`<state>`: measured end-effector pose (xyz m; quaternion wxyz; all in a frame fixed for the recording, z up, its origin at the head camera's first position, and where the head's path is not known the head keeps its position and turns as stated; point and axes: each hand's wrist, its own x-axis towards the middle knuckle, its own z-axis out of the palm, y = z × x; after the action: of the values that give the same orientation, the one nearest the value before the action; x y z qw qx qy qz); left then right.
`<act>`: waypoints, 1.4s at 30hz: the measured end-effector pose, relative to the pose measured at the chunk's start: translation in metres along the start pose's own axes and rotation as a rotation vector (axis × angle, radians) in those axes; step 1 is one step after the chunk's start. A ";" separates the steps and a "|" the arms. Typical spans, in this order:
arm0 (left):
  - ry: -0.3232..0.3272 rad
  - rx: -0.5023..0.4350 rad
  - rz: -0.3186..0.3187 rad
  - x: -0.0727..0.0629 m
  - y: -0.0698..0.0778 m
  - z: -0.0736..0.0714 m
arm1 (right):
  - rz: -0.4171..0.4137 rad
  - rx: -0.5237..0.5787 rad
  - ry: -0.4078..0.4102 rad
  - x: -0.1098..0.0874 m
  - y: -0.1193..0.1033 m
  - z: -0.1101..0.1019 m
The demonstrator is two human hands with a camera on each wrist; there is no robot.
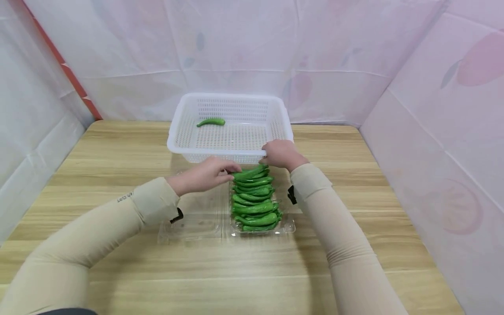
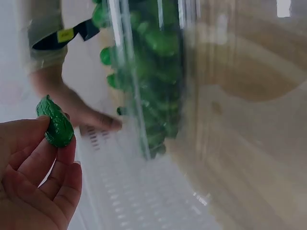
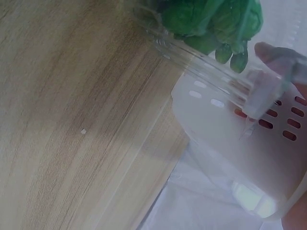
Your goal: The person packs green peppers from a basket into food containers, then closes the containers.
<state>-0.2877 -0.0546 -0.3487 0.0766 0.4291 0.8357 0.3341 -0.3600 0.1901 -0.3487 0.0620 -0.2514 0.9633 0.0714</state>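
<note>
My left hand (image 1: 206,175) pinches a green chili pepper (image 2: 58,125) between thumb and fingers, as the left wrist view shows. It is over the far end of a clear plastic clamshell box (image 1: 289,226). A stacked row of green peppers (image 1: 256,208) lies in the box's right half. My right hand (image 1: 281,153) grips the near right part of the rim of a white plastic basket (image 1: 220,152), thumb outside and fingers over the edge. One green pepper (image 1: 211,122) lies inside the basket.
The clamshell's lid (image 1: 197,218) lies flat and opened to the left. Everything stands on a wood-grain table (image 1: 189,280). Pale printed cloth (image 1: 244,48) hangs behind the table and along its sides. The basket stands near the table's back edge.
</note>
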 end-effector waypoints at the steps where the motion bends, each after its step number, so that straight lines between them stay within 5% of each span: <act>1: -0.022 0.010 0.001 -0.001 0.000 0.003 | 0.001 -0.002 0.002 0.000 0.000 0.000; 13: -0.169 0.156 0.084 0.000 -0.005 0.031 | 0.003 0.008 0.001 0.002 0.002 0.001; 21: -0.202 0.289 0.156 0.001 0.002 0.044 | 0.003 0.006 0.007 0.001 0.003 0.002; 25: -0.183 0.368 0.195 0.000 0.005 0.048 | 0.007 0.007 0.012 0.001 0.003 0.003; 35: -0.153 0.398 0.197 0.001 0.004 0.053 | 0.013 0.011 0.003 0.002 0.002 0.001; 42: 0.027 0.365 0.180 0.005 0.001 0.039 | 0.010 0.017 -0.001 0.002 0.000 0.002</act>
<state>-0.2742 -0.0308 -0.3774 -0.0440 0.5043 0.8416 0.1885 -0.3614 0.1894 -0.3505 0.0644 -0.2460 0.9650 0.0639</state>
